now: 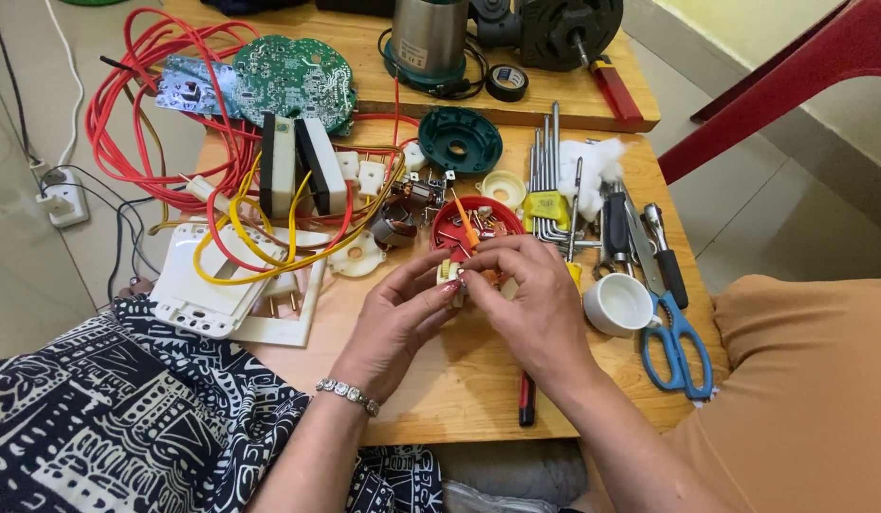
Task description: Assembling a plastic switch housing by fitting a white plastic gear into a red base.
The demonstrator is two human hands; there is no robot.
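Both hands meet over the middle of a small wooden table (459,380). My left hand (397,318), with a bracelet at the wrist, pinches a small cream plastic part (451,275) from the left. My right hand (530,299) closes over the same part from the right, fingertips touching it. Most of the part is hidden by the fingers. Just behind the hands stands a red round lid (478,220) holding small screws and an orange piece. A red-and-black screwdriver (527,404) lies under my right wrist.
Red and yellow wires (165,123), a green circuit board (293,76), white switch plates (222,285), a dark green round base (459,141), hex keys (547,171), a white cup (619,304), blue scissors (678,342) and a metal cylinder (429,38) crowd the table. A red chair (792,76) stands right.
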